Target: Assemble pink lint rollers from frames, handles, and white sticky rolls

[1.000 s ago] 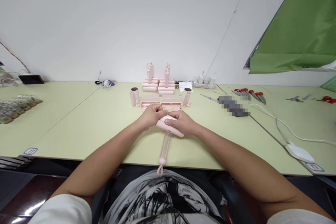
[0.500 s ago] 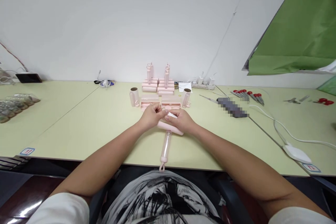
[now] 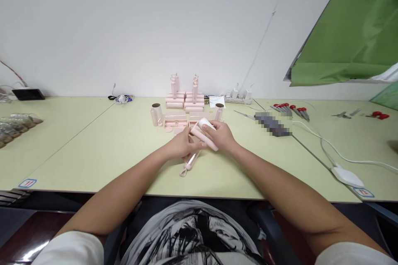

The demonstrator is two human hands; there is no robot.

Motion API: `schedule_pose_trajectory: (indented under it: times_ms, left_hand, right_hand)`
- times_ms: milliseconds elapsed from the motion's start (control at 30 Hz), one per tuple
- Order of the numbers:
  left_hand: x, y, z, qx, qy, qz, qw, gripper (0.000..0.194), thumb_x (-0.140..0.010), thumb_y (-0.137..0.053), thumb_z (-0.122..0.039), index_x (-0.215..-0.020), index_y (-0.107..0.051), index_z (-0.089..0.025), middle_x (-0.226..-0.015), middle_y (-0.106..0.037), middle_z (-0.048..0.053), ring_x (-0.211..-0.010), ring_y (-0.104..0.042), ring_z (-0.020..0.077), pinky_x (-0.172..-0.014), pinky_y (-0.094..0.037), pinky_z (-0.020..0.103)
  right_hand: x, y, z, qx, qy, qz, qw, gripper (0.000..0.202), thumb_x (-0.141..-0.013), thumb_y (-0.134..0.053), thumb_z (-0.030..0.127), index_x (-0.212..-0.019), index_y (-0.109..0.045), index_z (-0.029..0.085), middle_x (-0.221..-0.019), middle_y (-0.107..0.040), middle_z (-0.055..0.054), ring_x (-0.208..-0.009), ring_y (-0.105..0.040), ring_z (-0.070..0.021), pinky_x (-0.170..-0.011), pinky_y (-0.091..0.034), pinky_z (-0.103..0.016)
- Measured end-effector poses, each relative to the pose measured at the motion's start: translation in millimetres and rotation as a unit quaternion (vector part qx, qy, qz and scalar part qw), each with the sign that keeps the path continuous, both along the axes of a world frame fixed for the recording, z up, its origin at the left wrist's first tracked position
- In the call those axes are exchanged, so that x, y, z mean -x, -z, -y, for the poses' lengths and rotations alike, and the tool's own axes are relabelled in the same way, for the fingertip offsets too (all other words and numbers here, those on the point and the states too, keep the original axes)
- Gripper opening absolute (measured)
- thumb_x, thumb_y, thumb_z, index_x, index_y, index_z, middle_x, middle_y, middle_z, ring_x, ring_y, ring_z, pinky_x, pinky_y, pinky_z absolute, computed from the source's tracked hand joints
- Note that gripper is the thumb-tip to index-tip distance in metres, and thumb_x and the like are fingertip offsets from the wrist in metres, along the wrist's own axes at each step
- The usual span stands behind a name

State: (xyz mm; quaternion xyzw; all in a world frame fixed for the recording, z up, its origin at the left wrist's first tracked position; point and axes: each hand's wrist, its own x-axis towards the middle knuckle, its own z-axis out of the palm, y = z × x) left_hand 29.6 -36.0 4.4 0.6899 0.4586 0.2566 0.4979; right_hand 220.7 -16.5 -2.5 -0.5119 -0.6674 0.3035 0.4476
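Observation:
My right hand (image 3: 221,134) is closed around a long pink case piece (image 3: 205,138) and a white roll (image 3: 203,122), which lie side by side and tilted. My left hand (image 3: 183,144) is closed on a clear pink tube with a loop (image 3: 190,160) at its near end; the palm partly hides the tube. The left fingertips meet the left end of the pink case piece. Just beyond the hands, open pink boxes (image 3: 175,123) with clear lids lie on the table, partly covered by the hands.
Rolls with brown cores (image 3: 156,112) stand beside the boxes. Stacked pink cases (image 3: 174,102) and upright tubes are by the wall. To the right are a blurred dark tool (image 3: 272,124), red-tipped tools (image 3: 281,108), and a white cable (image 3: 329,145). Clear bags (image 3: 18,126) lie at left.
The tube has moved away from the table's front edge and tilted, with my left hand now on it. My right hand has raised and turned the white roll and pink case piece.

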Motion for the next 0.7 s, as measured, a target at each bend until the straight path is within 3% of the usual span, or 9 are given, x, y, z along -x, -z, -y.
schedule_pose_trajectory:
  times_ms: [100, 200, 300, 400, 533, 700]
  left_hand:
    - [-2, 0.6, 4, -0.028, 0.001, -0.029, 0.999, 0.062, -0.068, -0.077, -0.045, -0.114, -0.043, -0.022, -0.068, -0.057, -0.005, -0.048, -0.055, 0.0135, -0.039, -0.039, 0.023]
    - [-7, 2.4, 8, -0.046, 0.002, -0.027, 0.999, 0.048, -0.075, -0.069, -0.041, -0.112, -0.045, -0.021, -0.066, -0.056, -0.005, -0.048, -0.053, 0.0124, -0.042, -0.036, 0.023]
    - [-16, 7.7, 14, -0.112, -0.027, -0.042, 0.992, 0.031, -0.079, -0.062, -0.039, -0.099, -0.049, -0.02, -0.065, -0.054, -0.004, -0.051, -0.048, 0.0117, -0.047, -0.033, 0.023]
    - [-21, 11.7, 17, -0.156, -0.041, -0.07, 0.984, 0.027, -0.081, -0.058, -0.039, -0.097, -0.05, -0.019, -0.067, -0.053, -0.003, -0.056, -0.048, 0.0129, -0.051, -0.032, 0.024]
    - [-13, 6.1, 12, -0.153, 0.0, -0.079, 0.985, 0.027, -0.082, -0.055, -0.038, -0.1, -0.05, -0.019, -0.069, -0.053, -0.004, -0.058, -0.047, 0.0124, -0.053, -0.033, 0.024]
    - [7, -7.3, 2, -0.144, 0.105, -0.09, 0.98, 0.025, -0.078, -0.061, -0.037, -0.095, -0.054, -0.019, -0.069, -0.049, -0.005, -0.059, -0.045, 0.0108, -0.055, -0.033, 0.023]
  right_hand:
    - [-2, 1.1, -1, -0.012, 0.021, -0.017, 1.0, 0.042, -0.082, -0.059, 0.05, -0.1, -0.073, 0.014, -0.09, -0.071, -0.007, -0.081, -0.062, -0.0231, -0.07, -0.045, -0.032]
    - [-2, 0.1, -1, -0.026, 0.04, -0.025, 0.999, 0.041, -0.082, -0.058, 0.05, -0.097, -0.072, 0.014, -0.087, -0.07, -0.007, -0.078, -0.061, -0.022, -0.067, -0.045, -0.031]
    - [-2, -0.6, -1, -0.034, 0.067, -0.025, 0.997, 0.041, -0.082, -0.057, 0.053, -0.086, -0.069, 0.014, -0.07, -0.064, -0.005, -0.063, -0.056, -0.0183, -0.057, -0.041, -0.029]
    - [-3, 1.1, -3, -0.03, 0.076, -0.06, 0.995, 0.044, -0.081, -0.057, 0.059, -0.082, -0.065, 0.015, -0.057, -0.056, -0.001, -0.049, -0.049, -0.0144, -0.046, -0.038, -0.027]
    - [-3, 4.1, -6, 0.0, 0.048, -0.153, 0.987, 0.048, -0.077, -0.062, 0.063, -0.088, -0.063, 0.016, -0.062, -0.06, 0.0, -0.042, -0.05, -0.0128, -0.037, -0.037, -0.025]
    - [-7, 1.7, -10, 0.008, 0.025, -0.236, 0.971, 0.047, -0.074, -0.066, 0.062, -0.087, -0.061, 0.017, -0.061, -0.058, 0.001, -0.039, -0.05, -0.0117, -0.031, -0.035, -0.023]
